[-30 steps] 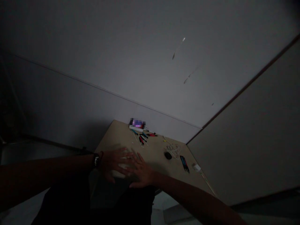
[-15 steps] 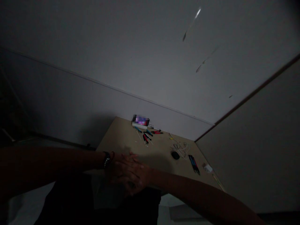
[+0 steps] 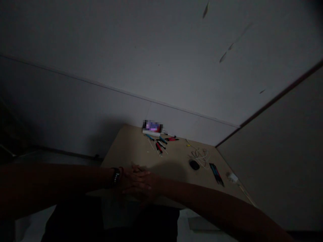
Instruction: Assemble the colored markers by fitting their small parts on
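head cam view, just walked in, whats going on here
A person's left hand, with a black band at the wrist, and right hand lie over each other at the near edge of a light wooden table. Nothing shows in them in the dim light. Farther along the table are small red and blue screwdrivers beside a white block, a black computer mouse, a white cable and a white plug.
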`<action>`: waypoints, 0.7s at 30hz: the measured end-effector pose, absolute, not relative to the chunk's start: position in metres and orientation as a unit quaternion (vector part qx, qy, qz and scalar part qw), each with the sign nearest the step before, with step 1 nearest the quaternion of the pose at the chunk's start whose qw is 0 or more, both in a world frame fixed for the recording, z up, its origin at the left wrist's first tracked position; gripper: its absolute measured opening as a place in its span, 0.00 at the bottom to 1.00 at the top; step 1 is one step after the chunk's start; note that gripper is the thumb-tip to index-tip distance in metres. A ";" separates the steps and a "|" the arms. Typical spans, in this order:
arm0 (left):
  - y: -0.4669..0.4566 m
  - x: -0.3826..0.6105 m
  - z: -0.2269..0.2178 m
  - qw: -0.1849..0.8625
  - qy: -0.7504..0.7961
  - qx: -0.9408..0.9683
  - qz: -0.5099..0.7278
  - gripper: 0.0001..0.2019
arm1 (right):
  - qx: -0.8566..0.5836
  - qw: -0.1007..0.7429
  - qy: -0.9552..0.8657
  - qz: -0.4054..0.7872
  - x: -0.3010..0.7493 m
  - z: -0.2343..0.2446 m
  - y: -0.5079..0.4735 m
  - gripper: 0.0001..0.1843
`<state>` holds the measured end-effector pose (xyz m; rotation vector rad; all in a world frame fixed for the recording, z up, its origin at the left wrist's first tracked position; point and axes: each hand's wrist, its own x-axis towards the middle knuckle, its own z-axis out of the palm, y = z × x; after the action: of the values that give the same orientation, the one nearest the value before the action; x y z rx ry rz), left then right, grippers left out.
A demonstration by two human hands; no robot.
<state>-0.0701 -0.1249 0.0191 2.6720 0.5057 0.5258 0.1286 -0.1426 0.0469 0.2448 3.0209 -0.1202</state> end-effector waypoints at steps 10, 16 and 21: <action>-0.101 -0.081 0.027 0.206 -0.020 0.967 0.146 0.33 | 0.160 -0.016 0.980 -0.121 0.144 0.029 -0.129 0.41; -0.092 -0.079 0.027 0.250 0.106 0.946 0.177 0.24 | 0.300 -0.118 0.921 -0.221 0.151 0.020 -0.111 0.39; -0.069 -0.068 0.016 0.209 0.168 0.946 0.184 0.28 | 0.435 -0.312 0.796 -0.283 0.145 0.004 -0.093 0.26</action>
<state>-0.0685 -0.0695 0.0156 2.6317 0.4666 0.5110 0.1454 -0.0926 0.0037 1.7292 3.1627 -1.1262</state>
